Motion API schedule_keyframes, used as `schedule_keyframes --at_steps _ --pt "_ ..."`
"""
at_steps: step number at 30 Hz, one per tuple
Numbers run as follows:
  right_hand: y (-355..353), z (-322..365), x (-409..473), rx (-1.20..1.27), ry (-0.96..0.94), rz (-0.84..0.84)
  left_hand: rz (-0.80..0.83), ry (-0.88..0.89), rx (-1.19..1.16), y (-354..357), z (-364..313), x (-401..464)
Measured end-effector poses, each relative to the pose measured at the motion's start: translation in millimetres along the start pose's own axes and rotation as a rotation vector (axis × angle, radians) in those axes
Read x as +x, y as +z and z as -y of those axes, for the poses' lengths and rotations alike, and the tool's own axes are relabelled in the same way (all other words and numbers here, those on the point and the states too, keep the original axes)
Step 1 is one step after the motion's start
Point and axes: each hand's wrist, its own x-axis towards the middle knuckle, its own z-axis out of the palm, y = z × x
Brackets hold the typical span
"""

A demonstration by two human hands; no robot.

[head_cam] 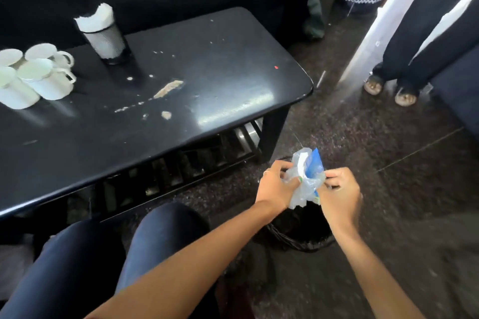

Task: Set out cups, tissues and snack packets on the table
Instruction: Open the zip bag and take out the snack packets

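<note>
Cups (33,75) and tissues (97,19) stand on the tabletop (207,72); both hands' fingers (278,171) pinch a snack packet (307,176), not yet set out.

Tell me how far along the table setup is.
Done: four white cups stand grouped at the table's left end, upside down, and a holder of tissues stands behind them. In hand: both the left hand and right hand grip a crumpled plastic packet above a black bin on the floor. Left: no snack packets are on the table yet.
</note>
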Motion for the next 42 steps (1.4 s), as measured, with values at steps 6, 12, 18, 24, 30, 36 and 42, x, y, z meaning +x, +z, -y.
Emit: schedule_keyframes --at_steps 6,12,18,24,30,36,42 --pt "25.8 -65.9 -8.2 -0.084 0.095 -0.123 0.129 -0.123 0.284 43.5 50.2 12.5" --pt "50.4 -108.2 -4.9 -0.266 0.168 -0.055 0.372 -0.194 0.473 56.7 90.5 21.5" --pt "76.5 -128.6 12.5 -0.382 0.261 0.096 0.504 -0.224 0.631 64.0 112.6 34.3" --pt "101.0 -141.4 14.8 -0.495 0.322 0.324 0.56 -0.164 0.838 69.6 123.1 42.6" --pt "113.8 -161.5 16.2 -0.802 0.222 0.505 0.646 -0.097 1.143 63.6 130.7 50.6" --pt "125.5 -174.2 25.3 -0.766 0.179 0.8 0.683 -0.006 1.303 61.6 137.7 50.5" --pt "128.4 -176.4 28.6 -0.922 0.244 0.974 0.652 0.061 1.307 57.6 139.8 50.2"
